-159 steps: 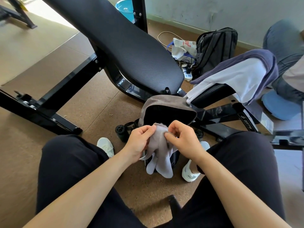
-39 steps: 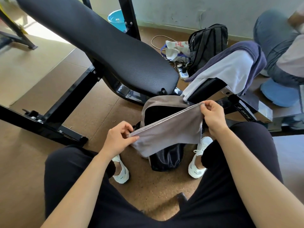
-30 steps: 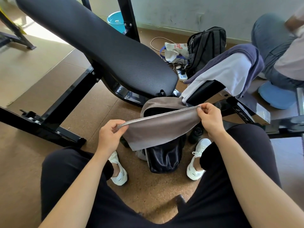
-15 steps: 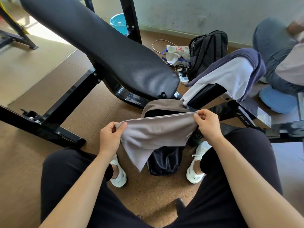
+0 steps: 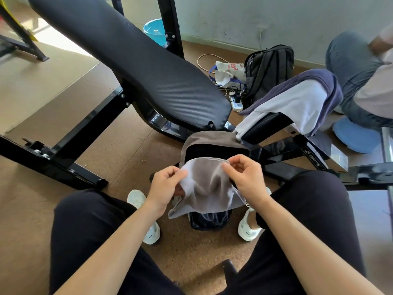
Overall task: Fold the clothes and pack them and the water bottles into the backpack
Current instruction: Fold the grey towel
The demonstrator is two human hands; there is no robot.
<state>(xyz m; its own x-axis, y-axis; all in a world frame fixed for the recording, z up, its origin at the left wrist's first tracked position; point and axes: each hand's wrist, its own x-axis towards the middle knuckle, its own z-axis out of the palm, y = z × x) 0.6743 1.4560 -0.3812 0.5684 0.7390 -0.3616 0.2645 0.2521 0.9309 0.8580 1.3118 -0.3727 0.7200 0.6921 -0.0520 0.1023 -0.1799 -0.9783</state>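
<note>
Both hands have drawn close together since half a second ago, when they held the grey cloth [image 5: 209, 188] stretched wide between them; it now sags in soft folds between the two grips. The left hand [image 5: 164, 185] pinches the cloth's left edge with curled fingers and thumb, and the right hand [image 5: 244, 177] pinches its upper right edge, fingers bent over the thumb. The cloth hangs directly over the open backpack [image 5: 209, 138], which stands on the brown floor [image 5: 131, 158] between the person's white shoes [image 5: 152, 231], its grey top flap tipped back and its dark mouth showing just behind the cloth. Behind the backpack rises the black padded bench [image 5: 131, 67] on its black frame. To the right, a white and purple garment [image 5: 297, 103] lies draped over the bench's smaller pad. Farther back a black bag [image 5: 268, 69] leans near the wall beside a white sack [image 5: 227, 73] and a power strip [image 5: 236, 103]. A blue bucket [image 5: 154, 30] stands behind the bench, and another person [image 5: 361, 71] sits at the far right.
</note>
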